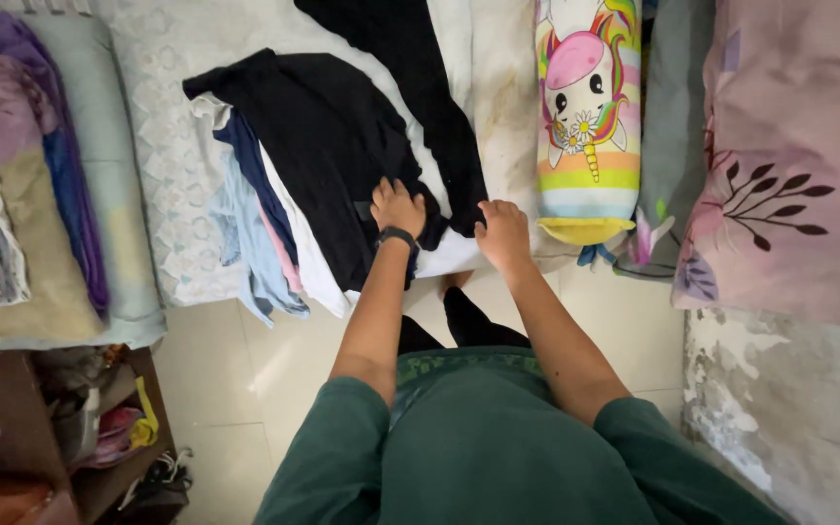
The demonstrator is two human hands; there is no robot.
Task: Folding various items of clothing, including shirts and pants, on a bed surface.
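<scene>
Bed (177, 117): pale patterned cover, serving as the work surface; its near edge met the tiled floor (245, 379) where the person stood. All places below are given from this bed.

Floral pillow (789, 194): pink with dark leaf sprigs, at the bed's far right end, set clear of the clothes.

Stack of folded clothes (21, 194): purple, blue, striped and tan pieces, on a surface left of the bed, kept apart from the unsorted heap.

Unicorn bolster (585, 117): rainbow stripes, lying lengthwise on the bed right of the clothes, just beside the right hand.

Black garment (323, 136): spread flat on top of a fanned pile at the bed's middle, probably laid out so for smoothing. It lay directly under the left hand and reached to the right hand's fingertips.

Layered clothes beneath (255, 233): navy, light blue, pink and white edges showed at the garment's left, overhanging the bed's near edge.

Low shelf (99, 428): below the bed's left end, holding mixed small items, too dim to name.

Left hand (397, 206): wore a dark wristband; lay palm down, fingers spread, pressing the black garment's lower hem, not clenched.

Right hand (503, 233): palm down at the bed's near edge, fingers curled loosely on the garment's corner; whether it pinched the cloth could not be told.
</scene>
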